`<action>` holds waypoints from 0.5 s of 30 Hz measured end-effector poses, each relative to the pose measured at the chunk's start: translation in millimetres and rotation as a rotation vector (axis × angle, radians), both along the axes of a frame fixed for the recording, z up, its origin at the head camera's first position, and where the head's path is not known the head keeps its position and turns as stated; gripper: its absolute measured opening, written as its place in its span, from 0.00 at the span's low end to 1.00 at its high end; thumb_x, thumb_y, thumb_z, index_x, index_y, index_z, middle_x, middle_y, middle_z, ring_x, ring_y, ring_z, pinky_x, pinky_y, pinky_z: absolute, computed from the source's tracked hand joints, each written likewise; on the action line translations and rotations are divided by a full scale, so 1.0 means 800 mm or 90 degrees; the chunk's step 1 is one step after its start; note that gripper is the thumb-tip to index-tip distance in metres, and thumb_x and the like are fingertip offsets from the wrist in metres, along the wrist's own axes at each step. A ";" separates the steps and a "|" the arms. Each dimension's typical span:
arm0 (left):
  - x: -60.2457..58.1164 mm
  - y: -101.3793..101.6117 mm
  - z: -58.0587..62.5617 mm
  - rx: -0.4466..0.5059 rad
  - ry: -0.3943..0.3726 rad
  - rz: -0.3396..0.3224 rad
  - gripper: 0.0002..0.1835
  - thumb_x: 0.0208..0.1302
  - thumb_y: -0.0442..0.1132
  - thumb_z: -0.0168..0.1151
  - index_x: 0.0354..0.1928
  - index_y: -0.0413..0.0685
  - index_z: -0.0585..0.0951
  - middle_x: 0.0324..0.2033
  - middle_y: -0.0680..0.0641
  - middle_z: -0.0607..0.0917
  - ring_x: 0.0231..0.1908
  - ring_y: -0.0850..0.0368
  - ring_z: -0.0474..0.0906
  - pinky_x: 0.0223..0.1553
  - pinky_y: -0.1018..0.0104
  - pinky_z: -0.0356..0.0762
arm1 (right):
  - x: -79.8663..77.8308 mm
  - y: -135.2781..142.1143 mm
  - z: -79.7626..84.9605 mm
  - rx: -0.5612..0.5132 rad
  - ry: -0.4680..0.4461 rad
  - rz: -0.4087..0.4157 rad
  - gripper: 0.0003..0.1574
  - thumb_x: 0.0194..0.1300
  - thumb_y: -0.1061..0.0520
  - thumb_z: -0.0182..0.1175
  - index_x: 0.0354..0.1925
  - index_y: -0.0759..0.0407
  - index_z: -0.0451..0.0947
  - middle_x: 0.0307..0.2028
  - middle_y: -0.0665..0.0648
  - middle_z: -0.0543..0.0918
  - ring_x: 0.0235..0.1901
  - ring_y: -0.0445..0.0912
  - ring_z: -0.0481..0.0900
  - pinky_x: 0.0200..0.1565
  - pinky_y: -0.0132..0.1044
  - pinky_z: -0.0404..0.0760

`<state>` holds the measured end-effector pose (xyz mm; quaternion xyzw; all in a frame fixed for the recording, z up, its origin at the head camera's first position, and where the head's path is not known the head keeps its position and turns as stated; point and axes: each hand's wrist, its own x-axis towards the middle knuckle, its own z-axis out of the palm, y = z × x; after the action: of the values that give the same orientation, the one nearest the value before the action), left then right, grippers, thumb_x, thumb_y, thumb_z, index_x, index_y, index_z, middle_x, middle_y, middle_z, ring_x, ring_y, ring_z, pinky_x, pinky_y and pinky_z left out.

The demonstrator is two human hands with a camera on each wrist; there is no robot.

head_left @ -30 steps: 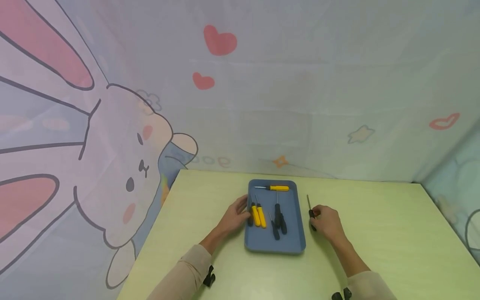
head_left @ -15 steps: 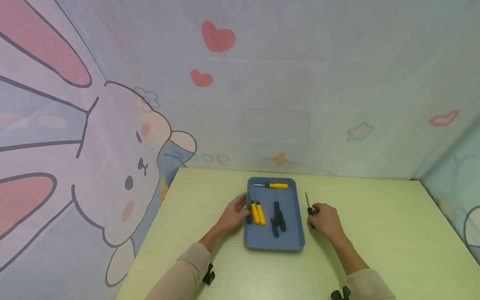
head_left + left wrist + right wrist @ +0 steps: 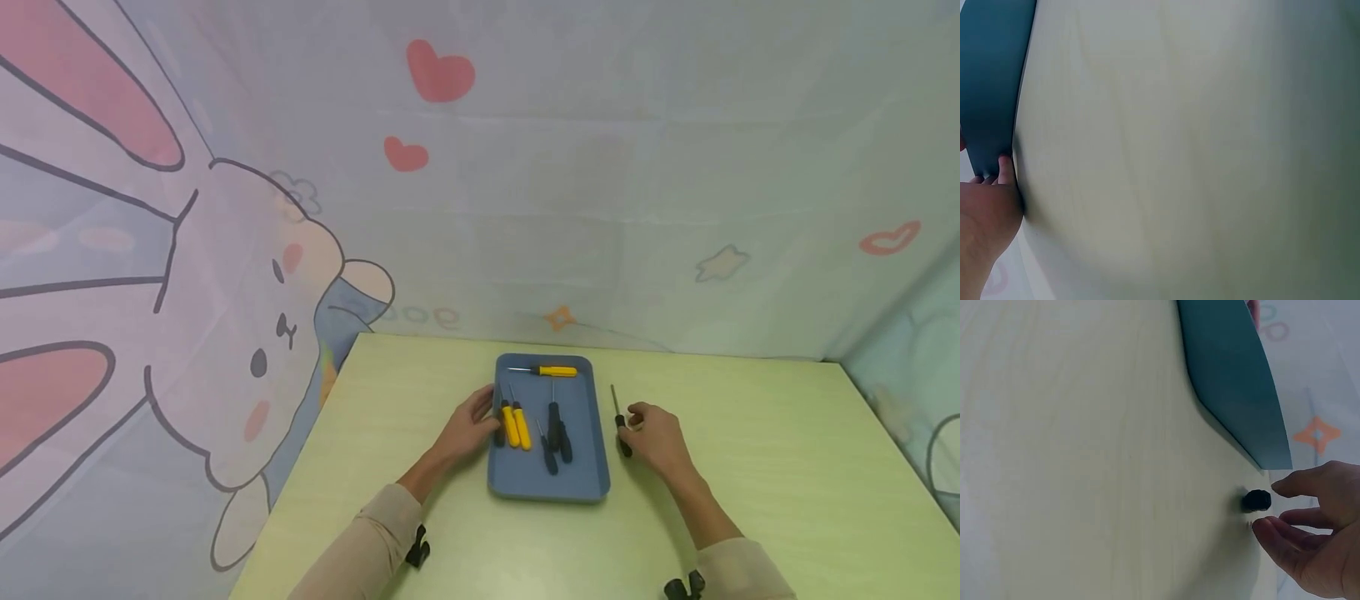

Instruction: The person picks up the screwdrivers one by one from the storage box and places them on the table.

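A blue tray (image 3: 547, 492) lies on the table, its left wall held by my left hand (image 3: 468, 432). The left fingers (image 3: 1005, 170) lie against the outer wall in the left wrist view, with the thumb at the rim. Right of the tray, a black-handled screwdriver (image 3: 623, 435) lies on the table, shaft pointing away. My right hand (image 3: 656, 442) is beside its handle. In the right wrist view the handle end (image 3: 1257, 500) shows between the parted thumb and fingers (image 3: 1300, 482), with a gap around it.
Inside the tray are yellow-handled screwdrivers (image 3: 522, 429), one lying crosswise (image 3: 557, 372) at the far end, and several black-handled ones (image 3: 554, 427). A printed cloth (image 3: 562, 208) hangs behind the table's (image 3: 765, 450) far edge.
My right thumb and fingers have parted from the black screwdriver's handle, letting it go on the table. The left hand and tray have stayed put; the head view shifted slightly.
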<state>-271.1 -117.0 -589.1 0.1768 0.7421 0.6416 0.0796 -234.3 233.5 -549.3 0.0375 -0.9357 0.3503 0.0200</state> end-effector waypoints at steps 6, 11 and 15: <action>0.000 0.001 0.002 0.007 0.002 -0.003 0.38 0.71 0.23 0.54 0.80 0.29 0.57 0.79 0.30 0.61 0.79 0.35 0.57 0.78 0.44 0.59 | -0.004 0.005 0.010 -0.039 -0.013 -0.001 0.32 0.69 0.60 0.65 0.64 0.79 0.73 0.50 0.73 0.85 0.49 0.66 0.87 0.45 0.55 0.89; 0.000 0.000 0.002 0.007 -0.004 -0.002 0.38 0.71 0.23 0.55 0.81 0.30 0.56 0.79 0.31 0.61 0.79 0.35 0.57 0.78 0.44 0.59 | -0.009 0.005 0.019 -0.051 -0.008 0.001 0.35 0.70 0.58 0.66 0.67 0.77 0.71 0.55 0.74 0.83 0.52 0.66 0.85 0.48 0.56 0.88; 0.000 -0.001 0.001 0.006 -0.009 -0.005 0.38 0.72 0.24 0.55 0.81 0.30 0.56 0.79 0.31 0.60 0.79 0.35 0.57 0.78 0.44 0.60 | -0.013 0.003 0.025 -0.056 -0.006 0.011 0.36 0.71 0.57 0.66 0.69 0.76 0.70 0.59 0.74 0.82 0.55 0.65 0.84 0.52 0.57 0.86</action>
<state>-270.8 -117.9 -588.3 0.1755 0.7379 0.6459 0.0865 -244.8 235.5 -529.5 0.0433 -0.9191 0.3914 0.0142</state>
